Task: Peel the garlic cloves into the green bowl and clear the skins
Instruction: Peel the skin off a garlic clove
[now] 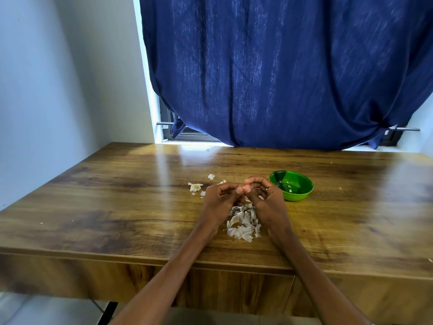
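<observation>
Both hands meet over the wooden table. The left hand and right hand have their fingers curled inward, thumb tips pressed close together, apparently pinching 1 garlic clove; the clove itself is hidden by the fingers.

Directly below the fingers, toward the wrists, lies the main pile of skins. Loose skin scraps lie just left of the left fingers. The green bowl sits just right of the right fingers and holds a few peeled cloves.

Judged status: peeling is well along. Remaining: finish this clove, clear the skins.
</observation>
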`<state>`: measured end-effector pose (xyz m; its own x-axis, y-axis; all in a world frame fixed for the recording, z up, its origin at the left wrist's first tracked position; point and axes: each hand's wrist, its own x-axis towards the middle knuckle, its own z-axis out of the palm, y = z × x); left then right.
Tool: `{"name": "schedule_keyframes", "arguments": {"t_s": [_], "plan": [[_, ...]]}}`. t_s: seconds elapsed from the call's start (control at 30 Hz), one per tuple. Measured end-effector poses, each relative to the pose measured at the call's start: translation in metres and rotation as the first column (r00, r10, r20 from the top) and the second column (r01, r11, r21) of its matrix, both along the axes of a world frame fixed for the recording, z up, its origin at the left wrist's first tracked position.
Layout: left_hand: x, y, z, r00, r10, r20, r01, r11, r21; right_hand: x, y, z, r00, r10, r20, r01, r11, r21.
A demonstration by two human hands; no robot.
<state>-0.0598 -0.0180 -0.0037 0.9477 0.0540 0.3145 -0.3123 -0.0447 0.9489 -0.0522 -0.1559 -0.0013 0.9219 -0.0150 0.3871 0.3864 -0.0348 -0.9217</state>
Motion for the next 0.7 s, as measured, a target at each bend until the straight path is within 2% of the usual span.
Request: {"name": "schedule_keyframes", "arguments": {"t_s": [0.13,0.3,0.43,0.7], "plan": [[0.0009,0.0008,-0.0027,1.0,-0.002,-0.021,0.003,0.998,0.061,-0.001,0.0,0.0004,0.999,0.023,0.048,-0.021,0.999,-0.046],[0.006,0.0018,-0.0038,0.998,-0.018,-0.059,0.026,0.991,0.131,-0.0057,0.0007,0.0036,0.998,0.046,0.036,-0.046,0.999,-0.002],[0.0053,0.0028,-0.0028,0.999,-0.039,-0.033,0.045,0.978,0.203,-0.0042,-0.0015,0.0024,0.999,0.045,0.016,-0.045,0.998,0.041],[-0.0033,-0.0018,0.0052,0.977,-0.167,-0.13,0.195,0.95,0.244,0.0007,-0.0033,-0.0003,0.995,0.084,-0.045,-0.079,0.992,0.102]]}}
